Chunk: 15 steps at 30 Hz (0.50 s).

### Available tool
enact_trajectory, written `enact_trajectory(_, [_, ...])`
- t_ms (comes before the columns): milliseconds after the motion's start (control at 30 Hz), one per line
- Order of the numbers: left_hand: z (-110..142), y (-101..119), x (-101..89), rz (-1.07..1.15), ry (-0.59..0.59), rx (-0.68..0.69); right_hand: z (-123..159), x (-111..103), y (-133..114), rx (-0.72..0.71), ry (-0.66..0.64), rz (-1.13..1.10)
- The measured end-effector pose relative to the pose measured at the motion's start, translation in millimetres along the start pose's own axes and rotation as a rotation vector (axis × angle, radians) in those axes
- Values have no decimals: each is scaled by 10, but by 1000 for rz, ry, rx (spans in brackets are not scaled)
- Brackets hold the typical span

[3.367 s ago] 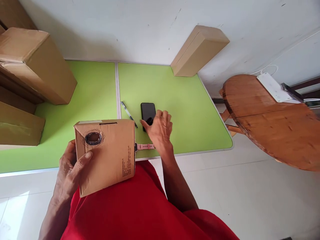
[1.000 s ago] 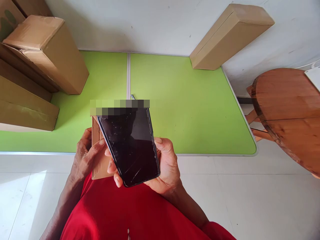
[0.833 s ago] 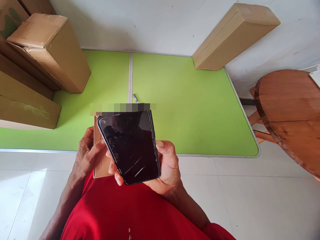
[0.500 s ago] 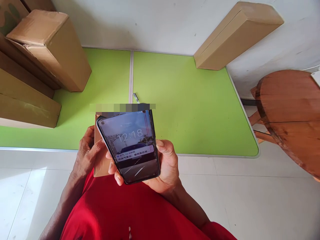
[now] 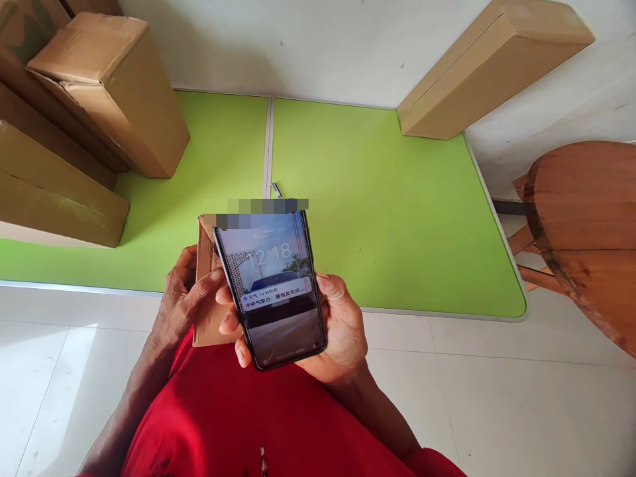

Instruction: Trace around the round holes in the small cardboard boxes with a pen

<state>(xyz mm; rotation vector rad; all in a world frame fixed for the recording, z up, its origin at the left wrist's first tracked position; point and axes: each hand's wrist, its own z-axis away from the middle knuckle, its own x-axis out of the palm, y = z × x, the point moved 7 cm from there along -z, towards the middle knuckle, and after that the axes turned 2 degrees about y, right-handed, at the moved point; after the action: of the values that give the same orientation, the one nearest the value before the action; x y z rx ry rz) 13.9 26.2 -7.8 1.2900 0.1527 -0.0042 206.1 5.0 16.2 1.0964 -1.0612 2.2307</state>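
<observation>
My right hand (image 5: 342,328) is closed around a smartphone (image 5: 281,291), with the thumb along one edge and fingertips showing at the other. Its lit screen reads 12:18 above a notification, and a pixelated strip covers its upper end. My left hand (image 5: 186,295) grips a small cardboard box (image 5: 211,324) against my front, thumb lying on its face. The phone hides much of the box. Just past the phone, a pen-like stick (image 5: 277,190) lies on the green table (image 5: 387,212), partly covered.
Several cardboard boxes (image 5: 149,106) stand on the table's left part. A long cardboard box (image 5: 477,79) leans against the wall at the back right. To the right is a wooden stool with a round top (image 5: 586,245). A metal strip (image 5: 269,139) divides the tabletop.
The phone has turned a little more upright and moved slightly right, showing more of the small box. The whole view has shifted slightly. Both hands keep their hold.
</observation>
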Motion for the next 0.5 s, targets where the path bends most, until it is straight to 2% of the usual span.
enact_trajectory(300, [-43, -22, 3, -37, -27, 25, 22, 12, -63, -31, 14, 59])
enact_trajectory(500, [-42, -132, -43, 14, -23, -28, 98, -52, -215, -111, 20, -21])
